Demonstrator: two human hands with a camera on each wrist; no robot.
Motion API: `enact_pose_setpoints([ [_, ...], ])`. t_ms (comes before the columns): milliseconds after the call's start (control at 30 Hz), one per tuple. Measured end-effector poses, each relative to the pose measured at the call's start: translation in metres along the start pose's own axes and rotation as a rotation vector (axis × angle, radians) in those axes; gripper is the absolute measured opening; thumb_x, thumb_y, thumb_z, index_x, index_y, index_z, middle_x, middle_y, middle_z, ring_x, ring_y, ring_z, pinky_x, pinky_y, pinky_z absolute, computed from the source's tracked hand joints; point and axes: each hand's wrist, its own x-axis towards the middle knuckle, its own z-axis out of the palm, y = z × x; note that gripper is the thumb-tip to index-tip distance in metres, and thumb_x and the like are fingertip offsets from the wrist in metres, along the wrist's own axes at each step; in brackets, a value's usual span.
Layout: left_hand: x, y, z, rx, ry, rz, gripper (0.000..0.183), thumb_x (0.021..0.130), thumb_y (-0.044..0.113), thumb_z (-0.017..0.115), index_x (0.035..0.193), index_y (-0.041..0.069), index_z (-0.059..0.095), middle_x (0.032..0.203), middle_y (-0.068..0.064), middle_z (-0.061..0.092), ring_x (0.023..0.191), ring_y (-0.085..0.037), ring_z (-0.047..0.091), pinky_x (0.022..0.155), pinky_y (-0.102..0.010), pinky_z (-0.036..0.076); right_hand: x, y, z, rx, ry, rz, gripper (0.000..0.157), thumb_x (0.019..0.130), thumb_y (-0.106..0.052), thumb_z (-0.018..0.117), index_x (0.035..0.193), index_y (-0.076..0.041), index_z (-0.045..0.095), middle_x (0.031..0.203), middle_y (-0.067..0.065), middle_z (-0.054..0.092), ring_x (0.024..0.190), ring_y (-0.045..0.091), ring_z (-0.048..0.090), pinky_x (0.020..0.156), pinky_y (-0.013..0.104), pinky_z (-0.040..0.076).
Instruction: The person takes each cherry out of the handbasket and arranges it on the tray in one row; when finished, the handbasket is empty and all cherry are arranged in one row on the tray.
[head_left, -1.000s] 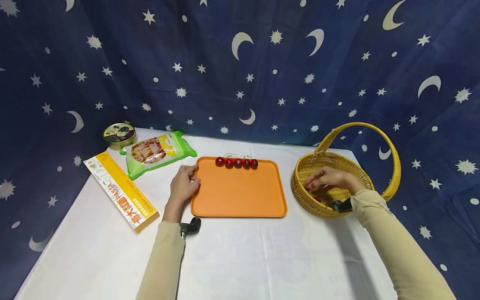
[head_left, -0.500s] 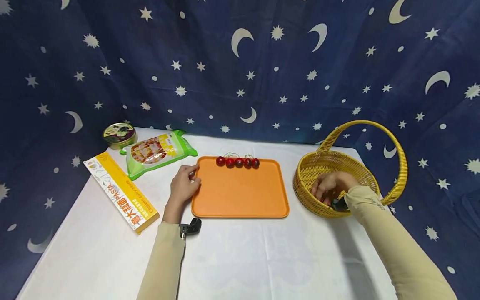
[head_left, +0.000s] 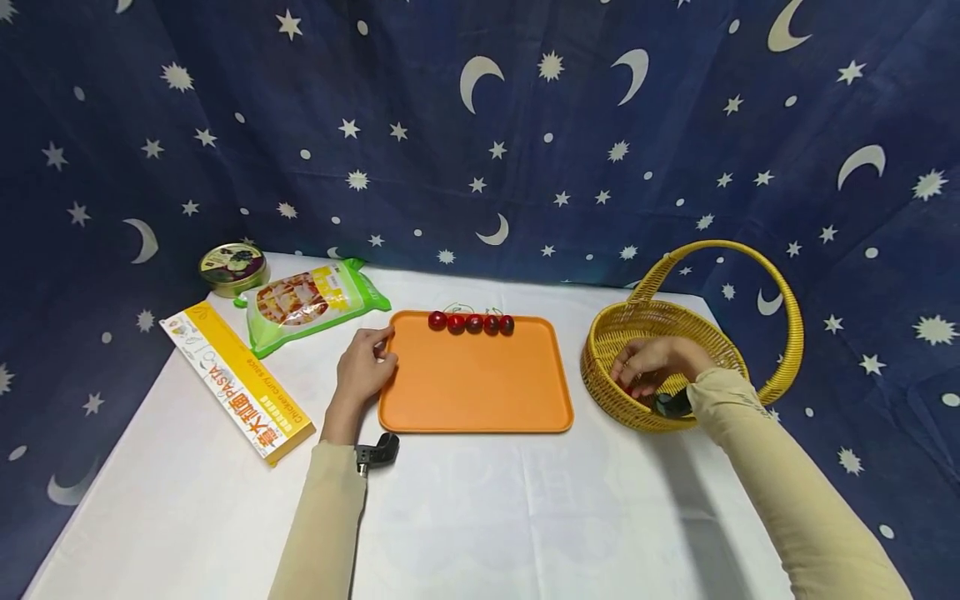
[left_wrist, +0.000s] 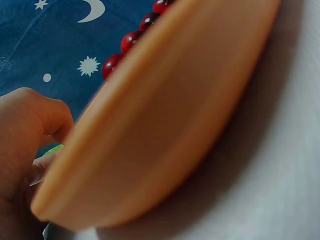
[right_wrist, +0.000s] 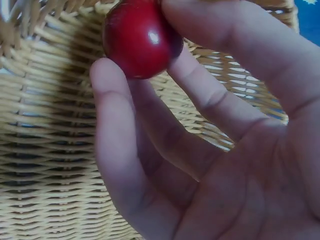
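Note:
My right hand is inside the yellow wicker basket. In the right wrist view it pinches a shiny dark red cherry between thumb and fingertips. At the left edge of the orange tray, my left hand grips the rim with curled fingers. The left wrist view shows that hand against the tray's side, its fingertips partly hidden by the rim. Several cherries sit in a row along the tray's far edge, some with thin stems.
Left of the tray lie a green food bag and a long yellow and white pasta box. A round tin stands behind them. The basket's tall handle arches on the right. A dark starry cloth hangs behind the table.
My right hand has reached lower into the basket, and its fingers have closed on a cherry, then risen slightly. The left hand stays at the tray's edge.

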Motion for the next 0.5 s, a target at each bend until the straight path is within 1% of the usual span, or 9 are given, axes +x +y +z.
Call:
enact_pose_setpoints([
  [133,0.0,-0.001,-0.001,0.005,-0.003,-0.006,0.051,0.084,0.009,0.058,0.134,-0.001,0.059,0.117,-0.018,0.056,0.089,-0.028,0.057,0.075,-0.038,0.038,-0.004,-0.005,-0.001,-0.012,0.02,-0.011,0.019,0.086,-0.009,0.065,0.105,-0.003,0.066,0.082,0.003,0.063,0.068,0.011,0.06,0.064,0.026,0.052],
  [233,0.0,0.0,-0.001,0.01,-0.005,-0.015,0.052,0.084,0.009,0.058,0.135,0.0,0.059,0.117,-0.018,0.055,0.089,-0.028,0.056,0.075,-0.038,0.038,-0.008,-0.008,-0.003,-0.012,0.033,-0.016,0.021,0.086,-0.01,0.066,0.106,-0.002,0.066,0.084,0.003,0.063,0.07,0.013,0.06,0.067,0.028,0.053],
  [367,0.0,0.001,-0.002,0.013,-0.008,-0.024,0.052,0.084,0.01,0.058,0.135,0.0,0.058,0.118,-0.019,0.055,0.089,-0.029,0.056,0.076,-0.039,0.038,-0.014,-0.008,-0.006,-0.02,0.051,-0.03,0.02,0.086,-0.01,0.067,0.104,-0.001,0.066,0.086,0.003,0.065,0.072,0.015,0.059,0.069,0.03,0.052],
  [500,0.0,0.002,-0.001,0.016,-0.01,-0.03,0.052,0.084,0.009,0.058,0.135,0.0,0.058,0.118,-0.019,0.055,0.089,-0.029,0.055,0.075,-0.039,0.037,-0.021,-0.008,-0.008,-0.033,0.105,-0.055,0.02,0.088,-0.011,0.067,0.104,0.0,0.065,0.088,0.004,0.068,0.077,0.017,0.06,0.072,0.034,0.053],
])
